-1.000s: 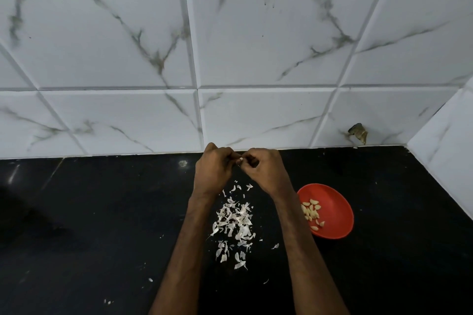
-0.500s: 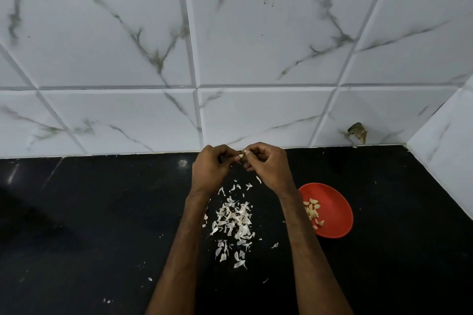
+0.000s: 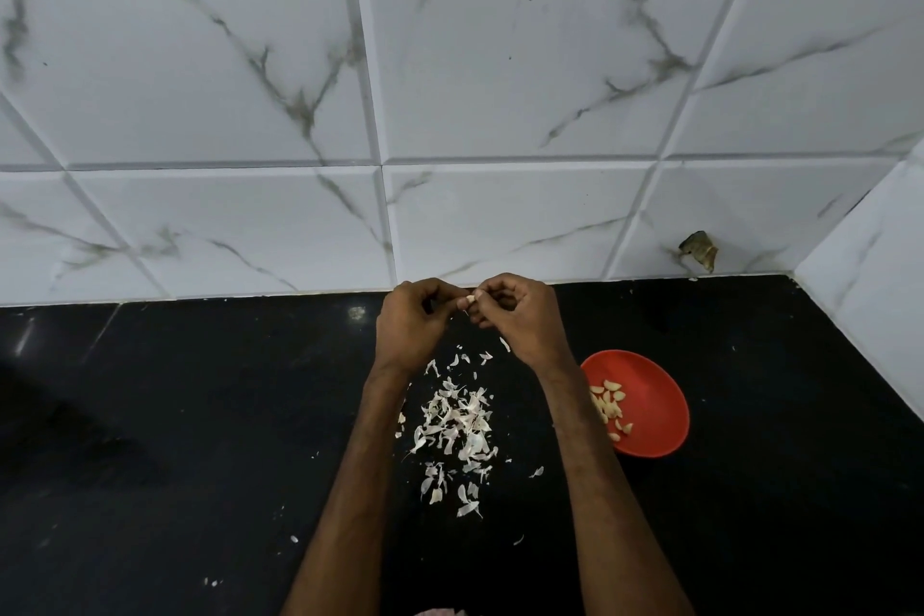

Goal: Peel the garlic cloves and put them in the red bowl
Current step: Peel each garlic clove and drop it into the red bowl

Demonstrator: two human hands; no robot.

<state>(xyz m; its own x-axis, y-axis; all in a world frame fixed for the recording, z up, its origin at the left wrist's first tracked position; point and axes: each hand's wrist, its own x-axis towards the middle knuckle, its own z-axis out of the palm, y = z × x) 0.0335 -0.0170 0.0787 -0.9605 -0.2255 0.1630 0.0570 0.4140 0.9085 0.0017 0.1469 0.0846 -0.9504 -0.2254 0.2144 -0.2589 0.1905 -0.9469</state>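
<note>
A small pale garlic clove [image 3: 470,299] is pinched between the fingertips of my left hand [image 3: 412,328] and my right hand [image 3: 520,320], which meet above the black counter near the wall. The red bowl [image 3: 655,403] sits on the counter to the right of my right forearm and holds several peeled cloves [image 3: 607,408]. A pile of white garlic skins [image 3: 457,430] lies on the counter between my forearms, below the hands.
The black counter [image 3: 200,440] ends at a white marble-tiled wall [image 3: 450,90] behind and at a side wall [image 3: 880,295] on the right. A chipped spot [image 3: 699,249] marks a tile near the corner. Stray skin flakes [image 3: 212,582] lie at the lower left.
Both hands have lifted slightly toward the wall while working the clove. A skin flake has dropped just below my right hand.
</note>
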